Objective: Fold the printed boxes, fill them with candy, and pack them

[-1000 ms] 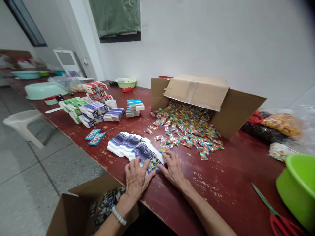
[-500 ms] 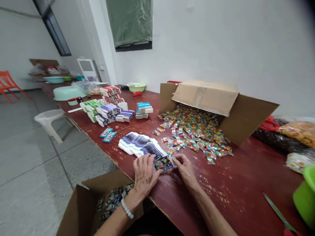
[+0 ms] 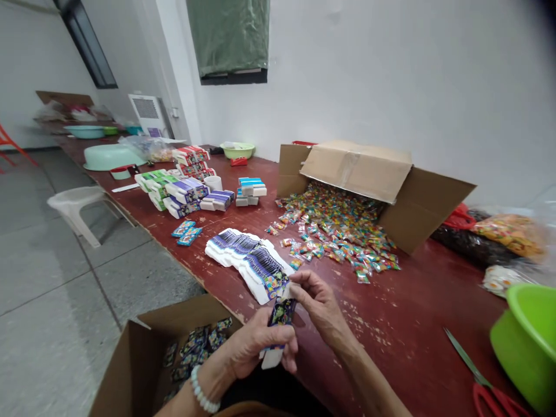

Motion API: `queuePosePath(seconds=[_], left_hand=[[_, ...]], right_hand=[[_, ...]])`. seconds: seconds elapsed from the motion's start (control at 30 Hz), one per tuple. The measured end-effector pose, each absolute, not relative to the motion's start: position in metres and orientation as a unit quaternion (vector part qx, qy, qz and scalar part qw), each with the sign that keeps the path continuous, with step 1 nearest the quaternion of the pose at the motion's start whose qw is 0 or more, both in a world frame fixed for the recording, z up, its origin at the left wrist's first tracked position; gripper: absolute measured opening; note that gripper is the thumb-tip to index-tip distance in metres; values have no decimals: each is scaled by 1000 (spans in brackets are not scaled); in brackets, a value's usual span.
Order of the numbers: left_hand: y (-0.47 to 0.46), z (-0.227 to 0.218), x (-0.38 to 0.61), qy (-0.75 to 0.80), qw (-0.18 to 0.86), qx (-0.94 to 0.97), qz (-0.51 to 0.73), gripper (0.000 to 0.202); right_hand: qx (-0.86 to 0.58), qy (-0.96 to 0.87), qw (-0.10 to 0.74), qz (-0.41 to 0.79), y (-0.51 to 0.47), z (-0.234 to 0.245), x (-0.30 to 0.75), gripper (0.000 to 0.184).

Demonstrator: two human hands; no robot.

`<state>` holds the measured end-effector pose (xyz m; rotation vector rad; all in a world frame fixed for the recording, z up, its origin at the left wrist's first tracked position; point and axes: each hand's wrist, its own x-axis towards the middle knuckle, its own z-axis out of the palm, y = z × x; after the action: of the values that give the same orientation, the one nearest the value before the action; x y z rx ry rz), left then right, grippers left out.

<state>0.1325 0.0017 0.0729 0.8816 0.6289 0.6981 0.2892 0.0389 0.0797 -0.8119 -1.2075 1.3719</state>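
Note:
My left hand [image 3: 264, 343] is wrapped round a small dark printed candy box [image 3: 282, 311], held tilted just off the table's front edge. A white flap sticks out below its fingers. My right hand [image 3: 319, 301] pinches the white flap at the box's upper end between thumb and fingers. Right behind the hands lies a fanned row of flattened purple and white boxes [image 3: 247, 258]. Beyond it, small wrapped candies [image 3: 339, 231] spill from a cardboard carton [image 3: 356, 168] lying on its side. Below my left arm, an open carton [image 3: 130, 353] holds several dark printed boxes [image 3: 200, 347].
Stacks of green, purple and red boxes [image 3: 185, 188] stand at the left, with blue ones [image 3: 251, 190] nearby. Two blue packets [image 3: 186, 231] lie near the table edge. At right are red-handled scissors [image 3: 475, 370] and a green tub [image 3: 527, 336]. A white stool [image 3: 82, 202] stands on the floor.
My left hand has lifted one box off the end of the row and drawn it toward me, turning it upright. My right hand has stayed at its end flap.

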Motion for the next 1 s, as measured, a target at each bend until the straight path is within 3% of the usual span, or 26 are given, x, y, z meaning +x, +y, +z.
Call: queuePosePath(seconds=[0.23, 0.37, 0.5, 0.6, 0.7, 0.8, 1.0], left_hand=[[9, 79, 130, 423, 696, 408, 413, 42], [12, 75, 133, 467, 670, 410, 407, 41], [13, 69, 132, 482, 597, 472, 433, 38], [10, 64, 131, 473, 548, 460, 514, 54], [5, 59, 132, 489, 497, 469, 542, 66], [3, 58, 130, 510, 476, 492, 521, 58], [12, 65, 125, 491, 565, 461, 477, 31]], right_hand=[[-377, -476, 548, 576, 24, 60, 282, 52], [-385, -425, 509, 642, 17, 55, 273, 31], [-427, -439, 541, 577, 24, 58, 275, 30], [-457, -431, 554, 547, 29, 59, 279, 31], [-471, -402, 569, 541, 27, 57, 277, 43], [-445, -405, 585, 544, 22, 52, 272, 35], [-415, -412, 557, 590, 21, 41, 273, 26]])
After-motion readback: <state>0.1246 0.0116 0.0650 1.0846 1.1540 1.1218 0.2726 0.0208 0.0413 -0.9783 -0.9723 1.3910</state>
